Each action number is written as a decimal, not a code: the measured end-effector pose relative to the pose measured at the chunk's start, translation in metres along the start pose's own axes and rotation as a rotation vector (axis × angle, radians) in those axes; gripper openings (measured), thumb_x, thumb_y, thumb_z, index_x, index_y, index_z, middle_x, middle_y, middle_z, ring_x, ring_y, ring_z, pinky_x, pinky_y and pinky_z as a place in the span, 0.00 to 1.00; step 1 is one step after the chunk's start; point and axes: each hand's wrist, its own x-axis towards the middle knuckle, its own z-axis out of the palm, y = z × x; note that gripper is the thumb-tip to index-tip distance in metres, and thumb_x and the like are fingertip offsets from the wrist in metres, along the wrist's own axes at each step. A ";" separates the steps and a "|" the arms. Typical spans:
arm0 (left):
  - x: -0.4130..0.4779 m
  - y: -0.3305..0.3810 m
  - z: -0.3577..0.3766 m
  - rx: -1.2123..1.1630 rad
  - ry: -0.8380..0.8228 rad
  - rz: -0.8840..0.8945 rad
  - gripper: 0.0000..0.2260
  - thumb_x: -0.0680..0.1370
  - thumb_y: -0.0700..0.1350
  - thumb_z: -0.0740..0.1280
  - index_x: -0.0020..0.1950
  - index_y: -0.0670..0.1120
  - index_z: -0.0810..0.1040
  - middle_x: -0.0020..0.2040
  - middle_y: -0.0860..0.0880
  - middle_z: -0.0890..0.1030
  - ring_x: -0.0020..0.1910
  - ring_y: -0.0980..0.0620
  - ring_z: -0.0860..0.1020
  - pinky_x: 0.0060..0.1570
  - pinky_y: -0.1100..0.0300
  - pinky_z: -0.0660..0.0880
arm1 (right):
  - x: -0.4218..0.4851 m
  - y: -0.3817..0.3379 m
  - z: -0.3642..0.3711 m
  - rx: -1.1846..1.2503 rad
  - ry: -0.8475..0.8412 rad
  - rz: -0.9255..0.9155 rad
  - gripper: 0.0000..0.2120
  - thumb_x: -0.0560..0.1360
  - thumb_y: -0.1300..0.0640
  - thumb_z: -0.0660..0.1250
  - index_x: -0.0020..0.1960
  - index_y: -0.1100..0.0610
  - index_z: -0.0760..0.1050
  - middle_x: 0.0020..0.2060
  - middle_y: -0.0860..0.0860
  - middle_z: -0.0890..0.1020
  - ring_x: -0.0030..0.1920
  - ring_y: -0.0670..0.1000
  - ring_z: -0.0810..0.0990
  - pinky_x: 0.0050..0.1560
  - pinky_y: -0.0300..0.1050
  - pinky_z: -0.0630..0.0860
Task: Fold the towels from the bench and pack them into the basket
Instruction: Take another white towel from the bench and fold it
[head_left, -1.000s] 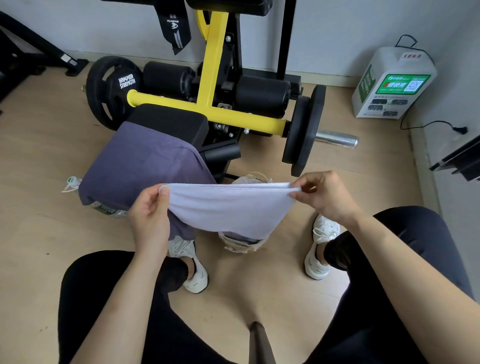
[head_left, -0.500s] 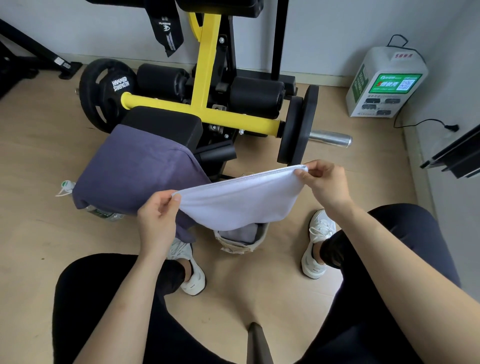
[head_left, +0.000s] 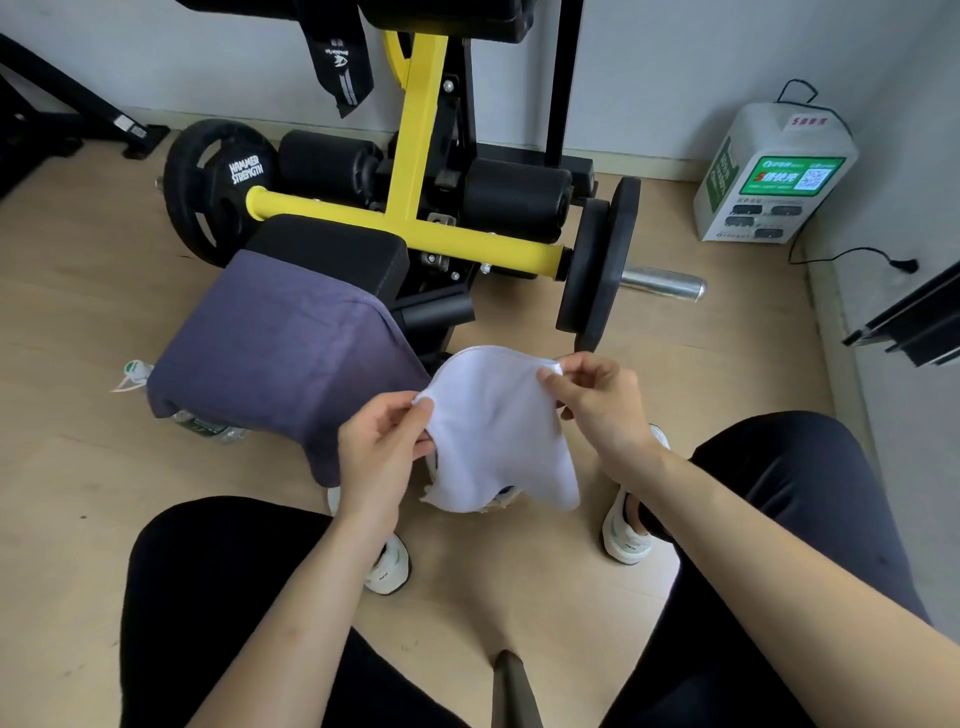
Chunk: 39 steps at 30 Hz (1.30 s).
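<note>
A white towel (head_left: 493, 426) hangs folded between my hands in the middle of the head view. My left hand (head_left: 379, 447) pinches its left corner. My right hand (head_left: 597, 400) pinches the right corner a little higher. A purple towel (head_left: 270, 353) lies draped over the black bench pad (head_left: 332, 249) to the left. The basket (head_left: 498, 501) sits on the floor under the white towel, almost wholly hidden by it.
A yellow and black weight machine (head_left: 415, 208) with weight plates (head_left: 597, 270) stands behind the bench. A plastic bottle (head_left: 208, 426) lies under the purple towel. A white charging box (head_left: 769, 176) stands by the right wall. My knees and white shoes flank the basket.
My hands have come much closer together, so the white towel, stretched wide before, now hangs folded and narrower.
</note>
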 end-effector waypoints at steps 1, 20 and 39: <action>-0.002 -0.001 0.003 0.011 -0.005 -0.005 0.04 0.79 0.39 0.72 0.53 0.43 0.84 0.47 0.45 0.87 0.46 0.49 0.85 0.47 0.56 0.84 | -0.003 0.001 0.003 -0.002 -0.032 -0.010 0.06 0.75 0.61 0.73 0.41 0.61 0.78 0.32 0.55 0.78 0.32 0.49 0.76 0.30 0.36 0.74; -0.025 0.001 0.017 0.124 -0.277 0.143 0.13 0.80 0.35 0.68 0.50 0.51 0.88 0.46 0.51 0.88 0.49 0.51 0.86 0.55 0.49 0.82 | -0.022 0.010 0.025 -0.366 -0.323 -0.313 0.11 0.67 0.57 0.79 0.47 0.55 0.81 0.36 0.45 0.82 0.34 0.42 0.77 0.38 0.34 0.74; 0.034 -0.016 -0.028 0.554 -0.391 0.242 0.12 0.77 0.42 0.75 0.59 0.49 0.84 0.55 0.56 0.85 0.56 0.57 0.82 0.62 0.49 0.79 | 0.014 0.004 -0.010 -0.346 -0.424 -0.299 0.02 0.74 0.63 0.74 0.46 0.59 0.81 0.40 0.48 0.84 0.38 0.41 0.77 0.41 0.35 0.72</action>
